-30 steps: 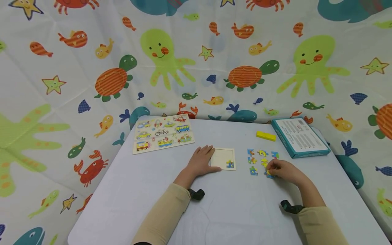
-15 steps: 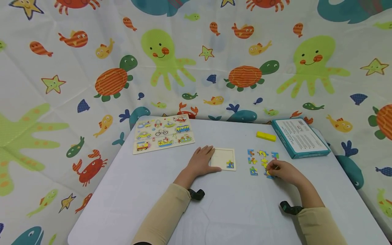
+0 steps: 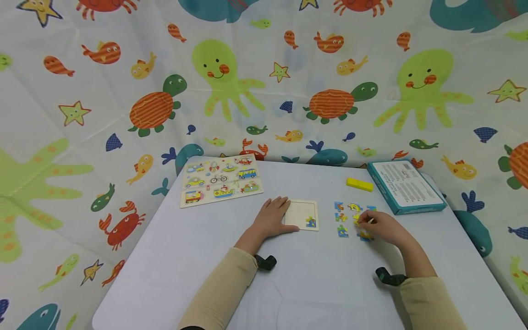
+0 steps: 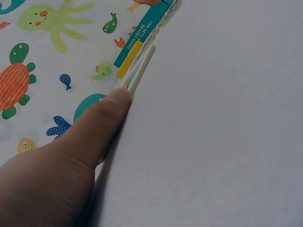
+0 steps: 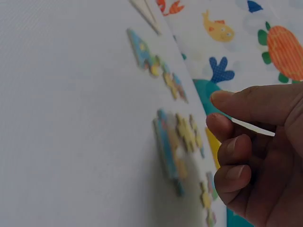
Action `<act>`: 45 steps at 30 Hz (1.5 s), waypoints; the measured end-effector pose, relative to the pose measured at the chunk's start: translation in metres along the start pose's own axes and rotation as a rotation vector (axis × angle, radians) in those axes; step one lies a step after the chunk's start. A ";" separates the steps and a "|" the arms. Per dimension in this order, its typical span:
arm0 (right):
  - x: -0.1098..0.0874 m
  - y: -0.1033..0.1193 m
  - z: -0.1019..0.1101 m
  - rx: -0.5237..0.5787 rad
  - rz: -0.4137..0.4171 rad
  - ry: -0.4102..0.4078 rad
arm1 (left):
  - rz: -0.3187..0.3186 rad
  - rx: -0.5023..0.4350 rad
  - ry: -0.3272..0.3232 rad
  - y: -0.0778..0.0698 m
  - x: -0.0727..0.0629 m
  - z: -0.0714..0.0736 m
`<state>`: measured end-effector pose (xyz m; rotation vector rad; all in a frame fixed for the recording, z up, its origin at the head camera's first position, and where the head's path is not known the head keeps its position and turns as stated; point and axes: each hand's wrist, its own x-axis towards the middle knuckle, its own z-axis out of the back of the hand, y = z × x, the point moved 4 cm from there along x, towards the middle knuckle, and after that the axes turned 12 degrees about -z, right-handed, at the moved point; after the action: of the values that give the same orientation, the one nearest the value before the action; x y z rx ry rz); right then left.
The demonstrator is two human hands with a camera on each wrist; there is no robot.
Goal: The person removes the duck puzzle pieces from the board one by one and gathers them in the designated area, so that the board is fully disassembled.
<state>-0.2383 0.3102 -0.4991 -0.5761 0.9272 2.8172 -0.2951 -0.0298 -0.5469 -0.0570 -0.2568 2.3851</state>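
My left hand (image 3: 272, 219) lies flat with straight fingers on the left part of a small pale puzzle tray (image 3: 303, 210). One blue-and-yellow piece (image 3: 310, 222) sits in the tray's near right corner. In the left wrist view the thumb (image 4: 102, 120) lies along the tray's edge (image 4: 142, 66). Several loose colourful puzzle pieces (image 3: 341, 217) lie to the right of the tray. My right hand (image 3: 371, 224) hovers over them. In the right wrist view its thumb and forefinger pinch a thin pale piece (image 5: 255, 128) seen edge-on, above the other pieces (image 5: 177, 142).
A vehicle peg-puzzle board (image 3: 220, 179) lies at the table's far left. A yellow block (image 3: 359, 184) and a teal box (image 3: 406, 185) sit at the far right. The white table (image 3: 313, 284) is backed by a sea-animal cloth (image 3: 231, 82).
My right hand has shifted slightly away from me across the loose pieces, uncovering a blue-yellow piece near it. The left hand has stayed on the tray.
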 end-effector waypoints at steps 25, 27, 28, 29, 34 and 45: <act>0.030 0.097 -0.024 0.057 0.134 0.093 | 0.011 -0.032 -0.008 0.001 -0.001 0.004; 0.034 0.101 -0.029 0.064 0.137 0.107 | 0.013 -0.036 -0.005 0.001 -0.001 0.004; 0.036 0.103 -0.031 0.065 0.142 0.114 | 0.013 -0.037 -0.005 0.001 -0.001 0.003; 0.038 0.105 -0.034 0.072 0.144 0.118 | 0.013 -0.037 -0.005 0.001 -0.001 0.003; 0.046 0.114 -0.046 0.079 0.153 0.146 | 0.009 -0.032 -0.008 0.002 -0.001 0.001; 0.061 0.118 -0.065 0.045 0.127 0.172 | 0.010 -0.022 0.001 0.002 0.001 -0.002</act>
<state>-0.3003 0.1766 -0.5067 -0.7914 1.0911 2.8849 -0.2964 -0.0303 -0.5488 -0.0697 -0.2834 2.3923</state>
